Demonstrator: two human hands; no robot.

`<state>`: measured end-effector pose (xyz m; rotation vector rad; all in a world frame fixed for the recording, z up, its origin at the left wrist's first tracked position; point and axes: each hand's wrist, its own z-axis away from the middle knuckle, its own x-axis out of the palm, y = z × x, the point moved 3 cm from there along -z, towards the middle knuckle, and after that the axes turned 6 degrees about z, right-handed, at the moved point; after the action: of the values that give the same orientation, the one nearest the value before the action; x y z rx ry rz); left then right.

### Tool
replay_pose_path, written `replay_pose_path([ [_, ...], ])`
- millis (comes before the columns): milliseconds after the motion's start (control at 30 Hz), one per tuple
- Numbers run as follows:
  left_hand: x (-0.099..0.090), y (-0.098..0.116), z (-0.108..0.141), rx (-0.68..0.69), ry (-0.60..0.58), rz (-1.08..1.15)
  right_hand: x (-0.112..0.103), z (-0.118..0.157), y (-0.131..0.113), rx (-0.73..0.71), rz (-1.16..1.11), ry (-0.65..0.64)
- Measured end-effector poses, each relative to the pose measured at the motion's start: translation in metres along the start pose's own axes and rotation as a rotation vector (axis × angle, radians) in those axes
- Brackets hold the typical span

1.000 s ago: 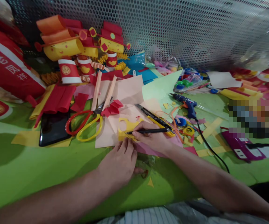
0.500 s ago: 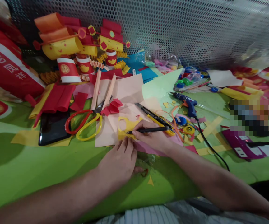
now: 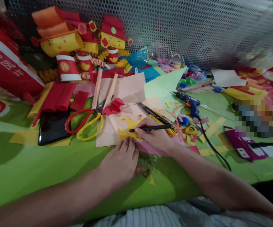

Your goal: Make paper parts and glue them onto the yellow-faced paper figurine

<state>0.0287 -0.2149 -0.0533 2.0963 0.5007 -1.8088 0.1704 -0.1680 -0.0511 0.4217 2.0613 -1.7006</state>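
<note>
My right hand [image 3: 154, 135] is closed around a black pen [image 3: 150, 127], its tip touching a small yellow paper [image 3: 124, 134] that bears a curved dark line. Along its upper edge the yellow paper has rounded cut-outs. My left hand [image 3: 119, 160] lies flat, fingers spread a little, with fingertips on the lower edge of that paper. Pale pink sheets [image 3: 105, 135] lie underneath. Scissors [image 3: 96, 115] with red and yellow handles rest to the left, and a black and yellow cutter [image 3: 154, 115] lies just beyond my right hand.
A black phone [image 3: 53, 127] lies left. Paper figures on red cups [image 3: 66, 67] stand at the back left. On the right are a blue glue gun [image 3: 193, 105] with its cable, a purple power strip [image 3: 245, 146], paper scraps and a blurred-out object.
The pen tip has shifted slightly up on the yellow paper, and a curved line now shows there. My left hand stays on the paper's edge. The view has moved slightly.
</note>
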Motion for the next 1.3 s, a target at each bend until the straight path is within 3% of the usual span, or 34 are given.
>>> replay_pose_path([
  [667, 0.001, -0.0006, 0.0011, -0.031, -0.048, 0.051, 0.0017, -0.0015, -0.0025, 0.02, 0.013, -0.011],
  [1000, -0.0016, 0.0008, 0.001, 0.014, 0.051, -0.029, 0.0015, -0.002, -0.0048, 0.001, 0.031, 0.008],
  [1300, -0.0016, 0.0001, 0.0001, 0.007, 0.015, -0.046, 0.0002, -0.0018, -0.0049, 0.014, 0.053, 0.018],
])
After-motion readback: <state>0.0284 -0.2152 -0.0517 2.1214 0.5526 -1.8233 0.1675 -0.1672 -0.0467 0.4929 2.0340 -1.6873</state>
